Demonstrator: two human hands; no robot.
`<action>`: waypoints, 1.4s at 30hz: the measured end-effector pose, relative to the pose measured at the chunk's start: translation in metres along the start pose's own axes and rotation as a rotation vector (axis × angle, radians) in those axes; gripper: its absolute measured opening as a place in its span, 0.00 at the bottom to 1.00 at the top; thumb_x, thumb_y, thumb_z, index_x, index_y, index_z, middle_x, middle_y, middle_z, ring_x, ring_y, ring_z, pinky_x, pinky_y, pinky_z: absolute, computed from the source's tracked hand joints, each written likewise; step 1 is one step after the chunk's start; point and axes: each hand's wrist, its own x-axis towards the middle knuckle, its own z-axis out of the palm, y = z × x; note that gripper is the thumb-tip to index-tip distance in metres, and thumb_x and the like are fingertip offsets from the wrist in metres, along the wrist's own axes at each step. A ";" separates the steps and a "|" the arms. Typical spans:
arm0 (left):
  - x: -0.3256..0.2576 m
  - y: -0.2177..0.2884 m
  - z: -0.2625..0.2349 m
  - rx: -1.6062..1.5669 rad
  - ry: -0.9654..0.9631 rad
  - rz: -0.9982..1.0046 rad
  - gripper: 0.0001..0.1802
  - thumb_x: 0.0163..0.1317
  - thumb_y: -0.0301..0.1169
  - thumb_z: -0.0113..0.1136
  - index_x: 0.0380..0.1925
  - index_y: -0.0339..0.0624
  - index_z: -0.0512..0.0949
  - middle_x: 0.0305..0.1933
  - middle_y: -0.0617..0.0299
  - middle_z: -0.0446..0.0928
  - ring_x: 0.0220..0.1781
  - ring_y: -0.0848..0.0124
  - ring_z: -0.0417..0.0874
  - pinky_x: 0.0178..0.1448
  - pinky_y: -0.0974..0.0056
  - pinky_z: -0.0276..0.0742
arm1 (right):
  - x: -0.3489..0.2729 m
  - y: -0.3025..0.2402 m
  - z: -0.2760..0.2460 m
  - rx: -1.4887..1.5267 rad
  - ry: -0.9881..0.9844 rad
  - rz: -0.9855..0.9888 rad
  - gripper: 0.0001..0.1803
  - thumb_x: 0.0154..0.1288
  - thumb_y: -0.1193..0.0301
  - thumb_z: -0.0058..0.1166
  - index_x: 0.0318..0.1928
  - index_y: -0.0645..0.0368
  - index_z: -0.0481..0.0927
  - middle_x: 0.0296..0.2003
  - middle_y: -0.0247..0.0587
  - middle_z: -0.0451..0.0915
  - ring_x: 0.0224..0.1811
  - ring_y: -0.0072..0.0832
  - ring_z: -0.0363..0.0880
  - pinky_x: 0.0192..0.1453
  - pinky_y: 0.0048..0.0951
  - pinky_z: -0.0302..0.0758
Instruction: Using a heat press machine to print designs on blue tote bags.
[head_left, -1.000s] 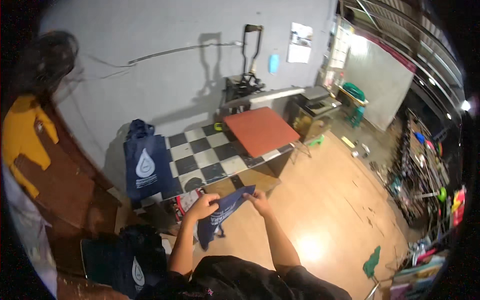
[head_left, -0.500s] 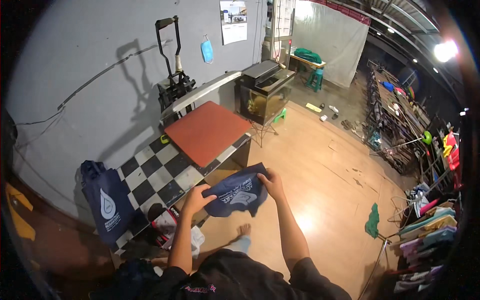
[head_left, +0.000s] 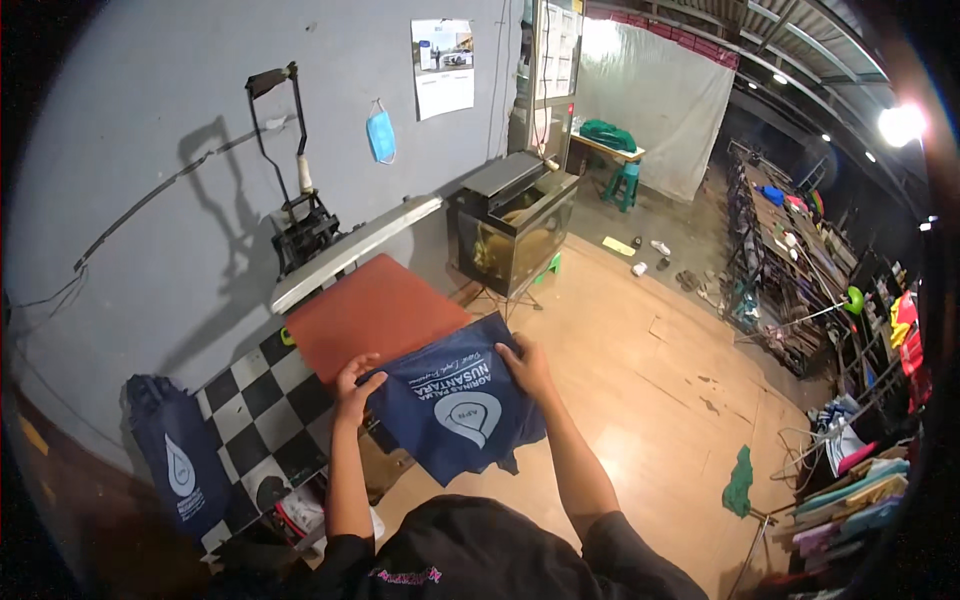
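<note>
A navy cloth piece (head_left: 415, 405) with a white drop print hangs spread between my hands. My left hand (head_left: 354, 388) pinches its upper left edge, and my right hand (head_left: 526, 366) grips the upper right edge. Just beyond the cloth lies the flat orange-red bed (head_left: 375, 310) of a heat press, partly covered from view by the cloth. The press's pale upper plate (head_left: 350, 257) is raised behind the bed, its long black lever (head_left: 300, 125) standing up by the wall. At the left, more navy cloth with the same print lies in a pile (head_left: 172, 455).
Beneath the press is a black-and-white checkered table (head_left: 258, 400). A fish tank (head_left: 510, 240) stands beyond the bed. Far off are a green stool (head_left: 621, 184) and shoes on the floor. Hanging clothes (head_left: 850, 500) line the right side, near a green cloth (head_left: 738, 482).
The cloth has opened out wider, so its print shows more fully. Both hands and the cloth have come closer to the press bed, and my view has shifted.
</note>
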 end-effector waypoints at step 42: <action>0.093 -0.134 -0.072 0.674 0.990 -0.031 0.28 0.49 0.25 0.75 0.52 0.38 0.77 0.46 0.51 0.84 0.43 0.58 0.85 0.49 0.59 0.80 | 0.290 0.100 0.252 -0.107 -0.870 0.094 0.19 0.64 0.60 0.63 0.42 0.66 0.83 0.29 0.42 0.84 0.31 0.38 0.83 0.39 0.38 0.78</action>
